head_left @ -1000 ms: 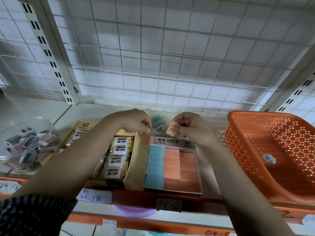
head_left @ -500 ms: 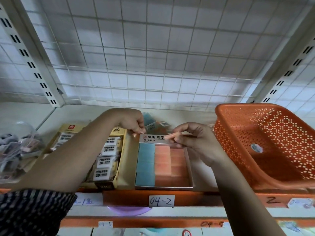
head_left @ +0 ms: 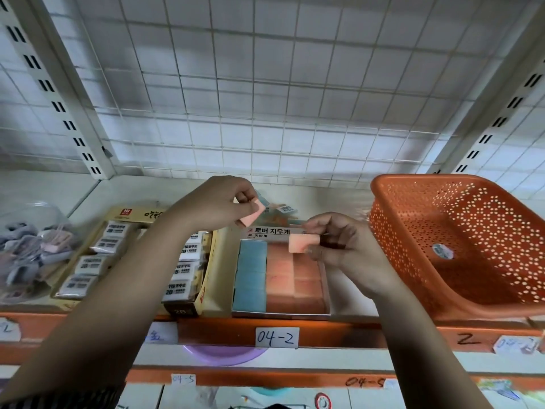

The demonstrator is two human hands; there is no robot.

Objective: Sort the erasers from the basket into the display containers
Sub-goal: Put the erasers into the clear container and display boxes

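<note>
My left hand (head_left: 216, 203) pinches a pink eraser (head_left: 253, 214) above the back of the shelf. My right hand (head_left: 345, 245) pinches a second pink eraser (head_left: 303, 243) over the open display box (head_left: 326, 278), which holds rows of blue and pink erasers. Several loose erasers (head_left: 278, 208) lie behind that box. The orange perforated basket (head_left: 418, 261) stands at the right, tilted, with one small pale item (head_left: 442, 251) inside. A yellow display box (head_left: 211, 261) of wrapped white 2B erasers sits left of the blue and pink box.
A clear plastic container (head_left: 32, 249) of small grey and pink items stands at far left. A wire grid panel (head_left: 265, 98) closes the shelf's back. The orange shelf edge (head_left: 354, 332) carries handwritten labels such as 04-2. A lower shelf shows below.
My left hand has lifted a pink eraser from behind the box. My right hand has turned its pink eraser flat-face toward me and moved it slightly over the box.
</note>
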